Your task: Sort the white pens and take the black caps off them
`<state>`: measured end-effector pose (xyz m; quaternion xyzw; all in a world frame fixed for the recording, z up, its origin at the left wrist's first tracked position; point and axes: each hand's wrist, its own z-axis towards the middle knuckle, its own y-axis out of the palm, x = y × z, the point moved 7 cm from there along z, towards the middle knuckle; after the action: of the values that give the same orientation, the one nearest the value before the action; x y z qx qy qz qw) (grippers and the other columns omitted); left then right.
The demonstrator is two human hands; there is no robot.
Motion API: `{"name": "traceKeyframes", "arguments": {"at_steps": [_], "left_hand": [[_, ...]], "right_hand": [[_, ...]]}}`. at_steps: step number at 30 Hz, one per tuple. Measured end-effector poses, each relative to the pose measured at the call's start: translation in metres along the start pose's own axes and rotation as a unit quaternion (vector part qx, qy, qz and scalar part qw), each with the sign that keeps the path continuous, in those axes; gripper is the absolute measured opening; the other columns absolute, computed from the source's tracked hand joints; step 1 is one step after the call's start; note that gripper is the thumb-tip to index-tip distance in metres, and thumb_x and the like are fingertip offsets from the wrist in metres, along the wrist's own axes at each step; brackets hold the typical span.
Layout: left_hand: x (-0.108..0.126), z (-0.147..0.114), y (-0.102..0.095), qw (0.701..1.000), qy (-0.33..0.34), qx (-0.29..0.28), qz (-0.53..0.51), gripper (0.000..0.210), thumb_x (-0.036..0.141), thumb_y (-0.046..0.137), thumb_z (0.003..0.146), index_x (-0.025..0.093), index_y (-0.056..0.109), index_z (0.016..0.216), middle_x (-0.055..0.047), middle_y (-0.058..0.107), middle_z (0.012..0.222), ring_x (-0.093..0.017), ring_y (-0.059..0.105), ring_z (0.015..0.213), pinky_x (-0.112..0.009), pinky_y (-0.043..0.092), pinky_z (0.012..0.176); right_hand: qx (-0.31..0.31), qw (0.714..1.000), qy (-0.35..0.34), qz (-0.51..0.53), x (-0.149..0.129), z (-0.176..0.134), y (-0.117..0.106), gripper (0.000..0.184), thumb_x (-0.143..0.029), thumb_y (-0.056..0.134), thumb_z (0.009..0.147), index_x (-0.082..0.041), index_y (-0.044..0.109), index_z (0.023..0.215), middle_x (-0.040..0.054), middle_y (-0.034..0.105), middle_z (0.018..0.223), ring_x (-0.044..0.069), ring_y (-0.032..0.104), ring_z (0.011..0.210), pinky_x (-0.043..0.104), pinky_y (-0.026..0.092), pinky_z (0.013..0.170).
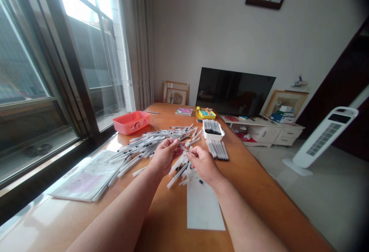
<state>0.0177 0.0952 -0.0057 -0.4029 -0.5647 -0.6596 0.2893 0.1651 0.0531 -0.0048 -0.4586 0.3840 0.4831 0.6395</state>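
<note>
A slim whitish pen (182, 147) is held between my two hands above the table. My left hand (165, 155) pinches its far-left part with thumb and fingers. At the near-right end, the fingertips of my right hand (203, 163) are closed on the same pen; they hide its tip. A large loose heap of pens (144, 145), translucent with black ends, spreads beyond and left of my hands. Several more pens (180, 170) lie just below them. Near my right wrist, a small black pen part (201, 181) rests on a white sheet of paper (205, 211).
Right of the heap, pens lie in a neat row (217, 150) before a white box (213, 136) holding more pens. A red plastic box (131, 124) stands at left, papers (86, 177) nearer. A booklet (183, 112) and yellow box (206, 113) sit at the back.
</note>
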Motion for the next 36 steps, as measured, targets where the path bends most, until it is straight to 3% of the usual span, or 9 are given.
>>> {"name": "traceKeyframes", "arguments": {"at_steps": [3, 6, 9, 15, 21, 25, 28, 32, 36], "left_hand": [[-0.001, 0.000, 0.001, 1.000, -0.002, -0.001, -0.001, 0.031, 0.034, 0.081, 0.078, 0.018, 0.055, 0.084, -0.008, 0.075, 0.093, -0.015, 0.071, 0.079, -0.027, 0.056, 0.077], [-0.001, 0.000, 0.000, 1.000, -0.003, 0.001, 0.000, 0.030, 0.033, 0.081, 0.079, 0.018, 0.055, 0.084, -0.008, 0.074, 0.093, -0.014, 0.070, 0.077, -0.027, 0.056, 0.077], [-0.002, 0.000, -0.001, 1.000, -0.003, 0.009, 0.003, 0.031, 0.033, 0.082, 0.077, 0.018, 0.055, 0.083, -0.008, 0.074, 0.091, -0.014, 0.070, 0.076, -0.027, 0.057, 0.077], [-0.002, -0.001, -0.004, 0.999, 0.003, 0.035, 0.009, 0.035, 0.035, 0.084, 0.075, 0.018, 0.053, 0.081, -0.005, 0.071, 0.083, -0.014, 0.069, 0.072, -0.028, 0.057, 0.075], [0.000, 0.002, -0.010, 0.998, 0.008, 0.063, 0.012, 0.033, 0.032, 0.081, 0.078, 0.018, 0.051, 0.080, -0.004, 0.070, 0.081, -0.012, 0.068, 0.069, -0.025, 0.056, 0.074], [0.000, 0.002, -0.012, 0.997, 0.005, 0.073, 0.009, 0.030, 0.030, 0.078, 0.081, 0.019, 0.051, 0.081, -0.004, 0.070, 0.082, -0.011, 0.067, 0.068, -0.024, 0.056, 0.072], [-0.001, 0.002, -0.012, 0.997, 0.002, 0.072, 0.004, 0.030, 0.029, 0.078, 0.081, 0.019, 0.050, 0.080, -0.005, 0.071, 0.083, -0.011, 0.067, 0.068, -0.023, 0.055, 0.069], [-0.003, 0.001, -0.010, 0.998, -0.002, 0.057, 0.002, 0.032, 0.030, 0.078, 0.081, 0.019, 0.048, 0.079, -0.004, 0.070, 0.079, -0.011, 0.067, 0.069, -0.022, 0.055, 0.070], [-0.007, -0.001, -0.004, 0.999, -0.018, 0.034, 0.006, 0.033, 0.030, 0.079, 0.080, 0.019, 0.049, 0.079, -0.005, 0.070, 0.080, -0.013, 0.068, 0.070, -0.025, 0.056, 0.072]], "right_hand": [[0.025, 0.999, -0.011, 0.032, 0.002, 0.001, -0.002, 0.031, -0.046, 0.077, 0.077, -0.022, 0.063, 0.087, -0.0014, 0.064, 0.074, 0.013, 0.054, 0.060, 0.023, 0.042, 0.055], [-0.016, 0.999, 0.024, 0.034, 0.006, 0.000, 0.003, 0.032, -0.053, 0.065, 0.087, -0.021, 0.063, 0.087, -0.0011, 0.064, 0.071, 0.012, 0.051, 0.053, 0.023, 0.040, 0.051], [-0.034, 0.999, 0.014, 0.001, 0.005, 0.000, 0.004, 0.033, -0.051, 0.059, 0.091, -0.020, 0.063, 0.081, -0.0022, 0.060, 0.062, 0.012, 0.050, 0.051, 0.024, 0.039, 0.052], [0.033, 0.996, -0.048, -0.066, 0.003, 0.004, -0.005, 0.019, -0.038, 0.073, 0.079, -0.022, 0.063, 0.080, -0.0011, 0.062, 0.069, 0.014, 0.052, 0.061, 0.026, 0.043, 0.058], [0.025, 0.996, -0.030, -0.081, 0.005, 0.003, -0.007, 0.017, -0.037, 0.066, 0.081, -0.021, 0.059, 0.079, -0.0030, 0.059, 0.067, 0.013, 0.053, 0.058, 0.025, 0.042, 0.055], [0.007, 0.999, 0.037, -0.017, 0.009, 0.002, -0.005, 0.021, -0.041, 0.060, 0.086, -0.021, 0.057, 0.082, -0.0029, 0.062, 0.069, 0.012, 0.055, 0.051, 0.023, 0.040, 0.048], [0.023, 0.990, 0.104, 0.092, 0.012, 0.000, -0.007, 0.022, -0.041, 0.060, 0.087, -0.020, 0.056, 0.085, 0.0003, 0.067, 0.076, 0.011, 0.058, 0.051, 0.020, 0.037, 0.042], [0.027, 0.955, 0.166, 0.245, 0.014, -0.003, -0.002, 0.022, -0.037, 0.067, 0.084, -0.018, 0.056, 0.088, 0.0041, 0.071, 0.079, 0.011, 0.064, 0.059, 0.018, 0.045, 0.048], [0.034, 0.942, 0.170, 0.286, 0.015, -0.003, 0.002, 0.030, -0.031, 0.079, 0.074, -0.018, 0.055, 0.088, 0.0045, 0.072, 0.079, 0.011, 0.065, 0.061, 0.018, 0.051, 0.054]]}}
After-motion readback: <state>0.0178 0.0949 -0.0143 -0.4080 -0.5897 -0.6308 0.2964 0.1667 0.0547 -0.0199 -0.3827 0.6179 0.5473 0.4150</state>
